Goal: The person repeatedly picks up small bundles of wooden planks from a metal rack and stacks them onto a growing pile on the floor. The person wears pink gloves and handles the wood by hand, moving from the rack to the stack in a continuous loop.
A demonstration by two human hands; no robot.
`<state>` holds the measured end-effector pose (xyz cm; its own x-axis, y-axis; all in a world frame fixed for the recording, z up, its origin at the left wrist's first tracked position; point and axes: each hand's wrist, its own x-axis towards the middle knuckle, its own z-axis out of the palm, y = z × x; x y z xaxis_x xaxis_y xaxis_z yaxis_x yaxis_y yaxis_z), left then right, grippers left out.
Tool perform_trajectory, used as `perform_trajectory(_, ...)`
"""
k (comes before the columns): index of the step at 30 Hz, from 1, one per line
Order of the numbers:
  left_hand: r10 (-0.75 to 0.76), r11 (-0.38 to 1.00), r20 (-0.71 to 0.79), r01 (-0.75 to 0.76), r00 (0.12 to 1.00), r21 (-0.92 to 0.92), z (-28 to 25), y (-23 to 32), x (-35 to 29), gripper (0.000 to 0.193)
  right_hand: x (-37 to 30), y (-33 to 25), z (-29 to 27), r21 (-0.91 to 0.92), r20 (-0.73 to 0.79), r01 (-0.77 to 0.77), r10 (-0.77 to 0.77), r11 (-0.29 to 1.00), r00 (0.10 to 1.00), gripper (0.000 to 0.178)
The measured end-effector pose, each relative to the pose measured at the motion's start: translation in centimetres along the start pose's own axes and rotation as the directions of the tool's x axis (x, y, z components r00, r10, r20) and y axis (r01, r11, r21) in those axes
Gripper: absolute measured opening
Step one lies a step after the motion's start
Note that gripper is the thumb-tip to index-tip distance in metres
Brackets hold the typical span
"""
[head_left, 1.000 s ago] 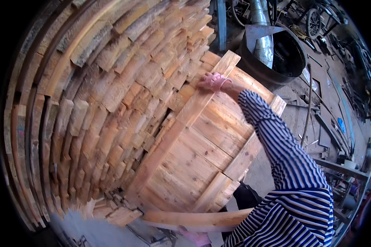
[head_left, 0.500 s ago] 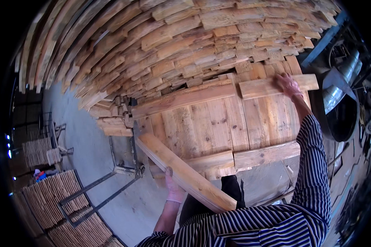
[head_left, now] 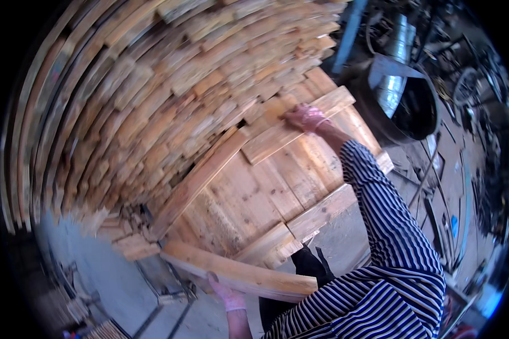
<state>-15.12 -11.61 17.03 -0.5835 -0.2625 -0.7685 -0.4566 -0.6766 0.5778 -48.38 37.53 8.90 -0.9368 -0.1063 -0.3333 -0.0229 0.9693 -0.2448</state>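
Observation:
My left hand (head_left: 228, 296), in a pale pink glove, grips a long thick wooden plank (head_left: 237, 272) along its near edge. That plank slants across the near left, one end by the panel's left corner, the other against my striped shirt. My right hand (head_left: 306, 117), also gloved, curls over the far edge of a shorter plank (head_left: 277, 135). This plank lies across the far side of a panel of side-by-side boards (head_left: 266, 181). Another plank (head_left: 201, 181) lies along the panel's far left edge, and two more edge pieces (head_left: 322, 212) line its near side.
A tall stack of rough planks (head_left: 152, 101) rises just beyond the panel. To the right stands a dark round drum (head_left: 373, 101) with a shiny metal duct (head_left: 395, 73) in it. Scrap metal and rods litter the right-hand floor. Metal frame bars (head_left: 181, 316) lie low at left.
The view has turned, so the whole scene appears tilted and shifted left. My right hand sits nearer the far edge of its plank. My left hand still holds the long plank.

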Motion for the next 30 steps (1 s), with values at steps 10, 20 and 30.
perform_trajectory(10, -0.111, 0.991, 0.047, 0.114, 0.993, -0.071, 1.8, 1.6, 2.1, 0.074, -4.6, -8.7, 4.7, -0.238, -0.185, 0.123, -0.169, 0.963, 0.968, 0.088)
perform_trajectory(20, 0.057, 0.998, 0.129, -0.055, 0.99, -0.013, 1.8, 3.7, 9.7, 0.069, -20.7, -35.9, 10.0, 0.917, 0.356, -0.24, -0.381, 0.318, 0.853, 0.101)
perform_trajectory(30, 0.519, 0.134, -0.15, 0.093, 0.841, 0.987, -6.3, 16.7, 18.9, 0.119, -17.5, -40.7, 17.0, 0.37, -0.048, -0.12, 0.148, 0.921, 0.988, 0.087)
